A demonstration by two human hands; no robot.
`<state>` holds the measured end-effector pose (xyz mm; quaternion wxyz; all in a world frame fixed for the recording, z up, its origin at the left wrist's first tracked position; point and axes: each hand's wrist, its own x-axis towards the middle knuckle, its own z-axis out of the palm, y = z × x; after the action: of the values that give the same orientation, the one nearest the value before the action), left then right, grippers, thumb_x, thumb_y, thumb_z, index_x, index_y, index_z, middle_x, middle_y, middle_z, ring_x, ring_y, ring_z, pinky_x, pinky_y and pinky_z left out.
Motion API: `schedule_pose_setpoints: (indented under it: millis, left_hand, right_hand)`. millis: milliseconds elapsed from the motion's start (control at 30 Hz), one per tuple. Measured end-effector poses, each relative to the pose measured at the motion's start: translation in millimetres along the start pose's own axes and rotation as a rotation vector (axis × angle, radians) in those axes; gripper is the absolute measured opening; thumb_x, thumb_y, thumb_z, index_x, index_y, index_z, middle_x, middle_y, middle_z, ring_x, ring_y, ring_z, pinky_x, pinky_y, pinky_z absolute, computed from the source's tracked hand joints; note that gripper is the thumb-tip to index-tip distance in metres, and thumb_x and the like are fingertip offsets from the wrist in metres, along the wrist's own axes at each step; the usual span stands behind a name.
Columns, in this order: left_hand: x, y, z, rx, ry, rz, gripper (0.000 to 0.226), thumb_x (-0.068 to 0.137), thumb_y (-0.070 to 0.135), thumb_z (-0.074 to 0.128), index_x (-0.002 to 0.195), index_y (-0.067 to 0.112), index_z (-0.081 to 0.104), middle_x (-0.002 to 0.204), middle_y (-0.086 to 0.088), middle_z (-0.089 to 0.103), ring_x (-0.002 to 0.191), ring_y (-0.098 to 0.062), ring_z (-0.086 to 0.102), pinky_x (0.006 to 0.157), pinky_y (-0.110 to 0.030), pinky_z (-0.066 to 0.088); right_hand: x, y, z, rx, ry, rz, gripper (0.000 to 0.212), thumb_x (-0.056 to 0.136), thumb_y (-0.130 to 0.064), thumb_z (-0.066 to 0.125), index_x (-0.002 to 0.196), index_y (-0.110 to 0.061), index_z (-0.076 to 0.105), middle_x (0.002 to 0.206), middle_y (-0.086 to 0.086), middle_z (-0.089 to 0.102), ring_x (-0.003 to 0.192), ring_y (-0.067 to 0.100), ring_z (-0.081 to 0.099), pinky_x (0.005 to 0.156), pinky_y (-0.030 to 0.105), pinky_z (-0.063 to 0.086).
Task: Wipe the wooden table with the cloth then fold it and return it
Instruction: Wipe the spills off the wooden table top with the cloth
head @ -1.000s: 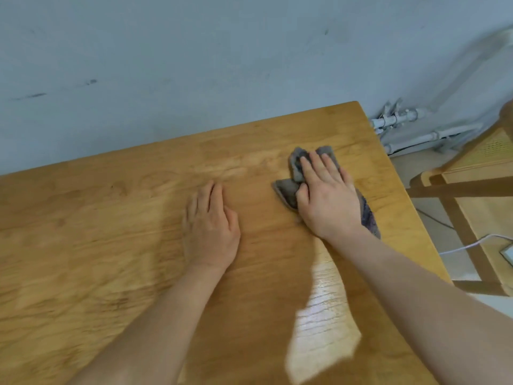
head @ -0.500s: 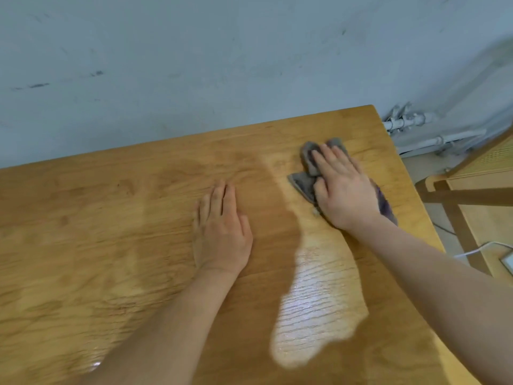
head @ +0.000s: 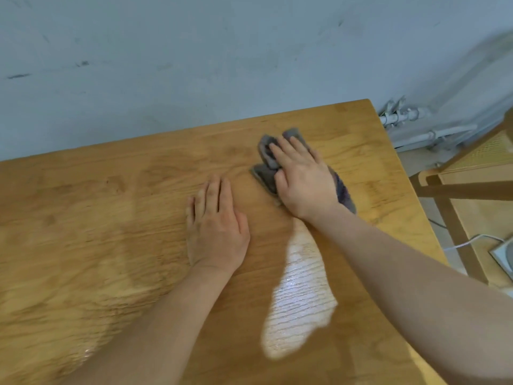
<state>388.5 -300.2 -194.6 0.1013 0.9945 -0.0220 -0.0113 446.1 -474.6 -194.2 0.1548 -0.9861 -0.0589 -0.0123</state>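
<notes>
The wooden table [head: 83,218] fills most of the head view, and a bright glare patch lies near its front right. A crumpled grey cloth [head: 263,173] with a purple edge lies near the far right corner. My right hand [head: 302,179] presses flat on top of it and covers its middle, with the cloth sticking out past my fingertips and beside my wrist. Just left of the cloth, my left hand [head: 216,229] rests palm down on bare wood, holding nothing.
A pale blue-grey wall runs along the table's far edge. Right of the table are white pipes [head: 416,118] low on the wall, a wooden chair [head: 458,187], a white cable [head: 472,240] and a white device [head: 502,254] on the floor.
My right hand has slid the cloth leftward and a little toward the wall. My left hand has stayed in place on the wood.
</notes>
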Motion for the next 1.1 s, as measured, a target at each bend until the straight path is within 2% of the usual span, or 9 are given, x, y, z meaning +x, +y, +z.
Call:
schedule_pose_setpoints:
  millis: [100, 200, 367, 467, 533, 667, 800, 1000, 1100]
  left_hand:
    - [-1, 1, -1, 0.012, -0.033, 0.012, 0.056, 0.094, 0.031, 0.026, 0.149, 0.016, 0.028, 0.156, -0.008, 0.025, 0.143, -0.025, 0.019, 0.118, -0.045, 0.012]
    - [0, 2, -1, 0.023, -0.041, 0.016, 0.057, 0.094, 0.032, 0.023, 0.149, 0.018, 0.025, 0.156, -0.009, 0.024, 0.144, -0.026, 0.018, 0.118, -0.045, 0.011]
    - [1, 2, -1, 0.022, -0.024, -0.005, 0.06, 0.089, 0.034, 0.025, 0.145, 0.015, 0.033, 0.151, -0.009, 0.033, 0.14, -0.026, 0.024, 0.117, -0.047, 0.018]
    - [1, 4, -2, 0.013, -0.014, 0.0, 0.056, 0.088, 0.031, 0.028, 0.141, 0.015, 0.038, 0.149, -0.009, 0.036, 0.139, -0.027, 0.027, 0.116, -0.048, 0.02]
    - [0, 6, -4, 0.027, -0.036, 0.003, 0.054, 0.09, 0.029, 0.03, 0.142, 0.015, 0.038, 0.151, -0.01, 0.034, 0.14, -0.028, 0.026, 0.116, -0.049, 0.019]
    - [7, 20, -10, 0.033, -0.128, -0.018, 0.059, 0.093, 0.029, 0.028, 0.149, 0.015, 0.022, 0.159, -0.006, 0.015, 0.146, -0.024, 0.008, 0.119, -0.046, 0.008]
    - [11, 68, 1, -0.018, -0.149, 0.084, 0.065, 0.094, 0.04, 0.015, 0.152, 0.016, 0.003, 0.16, -0.006, -0.004, 0.147, -0.023, -0.009, 0.119, -0.047, 0.001]
    - [10, 78, 14, 0.006, -0.093, 0.042, 0.063, 0.092, 0.038, 0.022, 0.151, 0.015, 0.019, 0.159, -0.008, 0.016, 0.147, -0.026, 0.005, 0.118, -0.05, 0.009]
    - [11, 79, 13, -0.004, -0.089, 0.043, 0.062, 0.092, 0.038, 0.022, 0.15, 0.016, 0.021, 0.158, -0.007, 0.018, 0.147, -0.024, 0.008, 0.118, -0.049, 0.009]
  right_hand:
    - [6, 47, -15, -0.08, 0.011, 0.31, 0.058, 0.095, -0.031, 0.027, 0.151, -0.016, 0.031, 0.16, 0.003, 0.024, 0.148, 0.021, 0.018, 0.12, 0.044, 0.013]
    - [30, 26, -7, -0.072, 0.055, 0.48, 0.061, 0.094, -0.033, 0.028, 0.153, -0.015, 0.026, 0.161, 0.005, 0.02, 0.148, 0.025, 0.014, 0.119, 0.048, 0.012]
    - [43, -62, 21, -0.038, -0.092, -0.005, 0.057, 0.095, -0.035, 0.031, 0.151, -0.026, 0.029, 0.161, -0.005, 0.02, 0.149, 0.019, 0.012, 0.119, 0.047, 0.01]
    - [39, -43, 17, -0.042, -0.114, -0.146, 0.056, 0.094, -0.036, 0.034, 0.149, -0.028, 0.034, 0.16, -0.006, 0.025, 0.148, 0.016, 0.017, 0.119, 0.044, 0.012]
    - [33, -8, 7, -0.055, -0.055, -0.102, 0.058, 0.09, -0.036, 0.034, 0.147, -0.025, 0.039, 0.158, -0.004, 0.031, 0.146, 0.016, 0.023, 0.118, 0.042, 0.018]
    - [34, 67, -18, -0.091, -0.008, 0.282, 0.059, 0.097, -0.037, 0.027, 0.153, -0.019, 0.025, 0.162, 0.001, 0.019, 0.149, 0.018, 0.013, 0.12, 0.044, 0.011]
    - [56, 67, -13, -0.079, 0.047, 0.447, 0.061, 0.096, -0.036, 0.027, 0.154, -0.016, 0.021, 0.162, 0.005, 0.015, 0.149, 0.024, 0.01, 0.12, 0.049, 0.008]
    - [60, 43, -8, -0.061, -0.082, -0.063, 0.056, 0.095, -0.039, 0.031, 0.15, -0.029, 0.033, 0.16, -0.004, 0.024, 0.148, 0.02, 0.016, 0.119, 0.045, 0.013]
    - [60, 85, -19, -0.094, -0.018, 0.004, 0.06, 0.092, -0.042, 0.028, 0.148, -0.026, 0.036, 0.159, -0.001, 0.029, 0.147, 0.019, 0.02, 0.118, 0.045, 0.017]
